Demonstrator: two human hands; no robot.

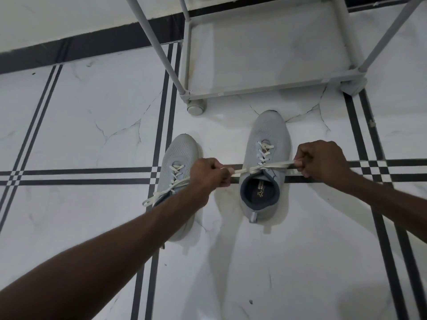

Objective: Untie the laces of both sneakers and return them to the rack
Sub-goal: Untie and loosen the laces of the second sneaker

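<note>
Two pale grey sneakers stand side by side on the floor, toes pointing away from me. The right sneaker (268, 135) has a dark collar and white laces (265, 167) stretched sideways across its tongue. My left hand (209, 173) grips one lace end and my right hand (320, 159) grips the other, pulled taut between them. The left sneaker (179, 151) is partly hidden under my left forearm. Its laces (161, 194) trail loose toward the left. The grey rack (265, 87) stands just beyond the shoes.
The floor (80, 116) is white marble tile with dark stripe bands. The rack has tubular grey posts and a round foot (196, 109) close to the left sneaker's toe. A dark skirting strip runs along the wall at the back.
</note>
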